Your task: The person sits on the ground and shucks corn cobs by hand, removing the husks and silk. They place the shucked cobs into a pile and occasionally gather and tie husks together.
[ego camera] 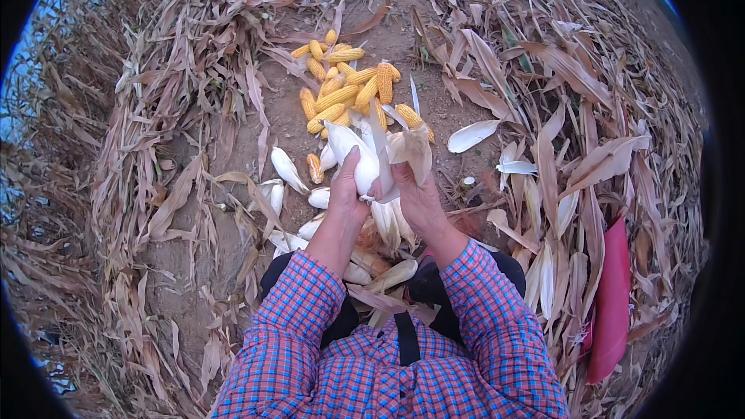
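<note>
My left hand grips a corn ear in its pale husk, its thumb lying along the white husk. My right hand holds loosened husk leaves on the right side of the same ear. No kernels show on this ear. Just beyond my hands lies a heap of husked yellow corn cobs. One small orange-yellow cob rests left of the held ear. Several pieces with white husk lie to the left of and below my hands, partly hidden by my forearms.
Dry corn stalks and leaves bank up on the left, with more stalks on the right. A loose white husk leaf lies on the bare soil. Near a cut stalk stub are dry husks; a red sheet-like object lies at right.
</note>
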`<control>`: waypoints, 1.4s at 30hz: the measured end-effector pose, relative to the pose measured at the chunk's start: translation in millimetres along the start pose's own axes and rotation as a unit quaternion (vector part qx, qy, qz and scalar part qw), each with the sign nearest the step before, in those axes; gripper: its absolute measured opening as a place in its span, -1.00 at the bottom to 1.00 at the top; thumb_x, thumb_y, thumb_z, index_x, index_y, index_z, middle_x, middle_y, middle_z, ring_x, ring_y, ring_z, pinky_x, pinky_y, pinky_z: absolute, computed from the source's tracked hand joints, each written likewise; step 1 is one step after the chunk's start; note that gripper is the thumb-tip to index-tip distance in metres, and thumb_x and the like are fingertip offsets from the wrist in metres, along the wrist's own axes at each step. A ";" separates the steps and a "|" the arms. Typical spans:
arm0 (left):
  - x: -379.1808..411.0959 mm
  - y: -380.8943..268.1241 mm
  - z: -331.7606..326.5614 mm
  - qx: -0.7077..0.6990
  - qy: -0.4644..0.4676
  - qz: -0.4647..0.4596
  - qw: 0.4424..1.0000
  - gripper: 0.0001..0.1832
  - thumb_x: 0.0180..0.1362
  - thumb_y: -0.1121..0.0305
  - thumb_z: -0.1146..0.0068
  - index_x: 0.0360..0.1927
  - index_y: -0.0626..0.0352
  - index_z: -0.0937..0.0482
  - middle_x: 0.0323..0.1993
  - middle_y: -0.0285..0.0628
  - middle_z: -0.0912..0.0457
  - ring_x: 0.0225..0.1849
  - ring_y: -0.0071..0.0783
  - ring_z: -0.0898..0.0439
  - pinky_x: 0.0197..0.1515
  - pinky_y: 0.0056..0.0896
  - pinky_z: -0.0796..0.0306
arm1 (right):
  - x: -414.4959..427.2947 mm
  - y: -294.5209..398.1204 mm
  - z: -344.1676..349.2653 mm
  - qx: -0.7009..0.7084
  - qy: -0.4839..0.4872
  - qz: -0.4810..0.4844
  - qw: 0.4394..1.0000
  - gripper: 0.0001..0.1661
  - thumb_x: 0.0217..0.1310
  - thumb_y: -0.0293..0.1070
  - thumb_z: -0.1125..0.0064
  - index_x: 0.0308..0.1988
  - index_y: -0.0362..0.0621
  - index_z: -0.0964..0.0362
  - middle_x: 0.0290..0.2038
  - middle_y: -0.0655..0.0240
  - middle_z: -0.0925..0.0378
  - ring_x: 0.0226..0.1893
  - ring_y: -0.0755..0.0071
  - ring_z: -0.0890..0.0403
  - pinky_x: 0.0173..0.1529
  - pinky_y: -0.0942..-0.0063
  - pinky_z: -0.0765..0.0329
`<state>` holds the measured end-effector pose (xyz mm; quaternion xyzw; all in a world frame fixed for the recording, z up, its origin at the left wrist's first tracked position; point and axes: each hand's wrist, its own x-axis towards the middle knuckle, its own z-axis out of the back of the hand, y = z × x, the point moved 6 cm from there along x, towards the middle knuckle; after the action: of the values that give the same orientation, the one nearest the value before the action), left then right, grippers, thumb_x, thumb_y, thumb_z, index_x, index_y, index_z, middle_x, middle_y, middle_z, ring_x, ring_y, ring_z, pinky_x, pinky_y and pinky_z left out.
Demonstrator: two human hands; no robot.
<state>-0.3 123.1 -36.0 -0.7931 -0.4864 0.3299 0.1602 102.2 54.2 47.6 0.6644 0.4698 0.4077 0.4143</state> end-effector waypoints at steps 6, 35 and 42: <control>-2.9 -18.1 -17.3 0.038 0.073 -0.044 0.996 -0.46 0.18 0.12 -0.10 0.11 0.26 -0.31 -0.16 -0.04 -0.54 -0.19 -0.24 -0.59 -0.13 -0.20 -0.53 | -9.0 -15.4 0.7 0.398 0.116 -0.190 0.890 -0.60 0.47 -0.01 0.37 -0.37 -0.02 -0.16 -0.73 0.62 0.05 -0.75 0.70 0.01 -0.54 0.63 -0.14; -32.3 -21.8 -34.1 0.368 0.165 -0.157 0.902 -0.20 0.08 0.37 -0.28 0.33 0.31 -0.09 0.14 -0.09 -0.39 0.15 -0.38 -0.40 0.15 -0.35 -0.34 | 1.4 -34.4 44.8 -0.228 0.025 -0.115 0.967 -0.76 0.13 -0.42 -0.08 -0.23 -0.34 -0.53 -0.49 0.25 -0.62 -0.49 0.47 -0.64 -0.35 0.51 -0.55; -24.7 -14.3 -22.3 0.237 0.139 -0.057 0.960 -0.41 0.18 0.33 -0.11 0.23 0.32 -0.21 0.04 -0.09 -0.46 0.00 -0.34 -0.53 0.02 -0.31 -0.45 | 2.1 -42.3 50.4 -0.065 -0.032 -0.117 0.991 -0.69 0.14 -0.57 0.11 -0.10 -0.33 -0.43 -0.37 0.24 -0.59 -0.53 0.52 -0.58 -0.40 0.53 -0.52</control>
<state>-2.4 109.7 -2.4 -0.7416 -0.4114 0.3124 0.4280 137.5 56.9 -8.0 0.5892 0.5034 0.3648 0.5161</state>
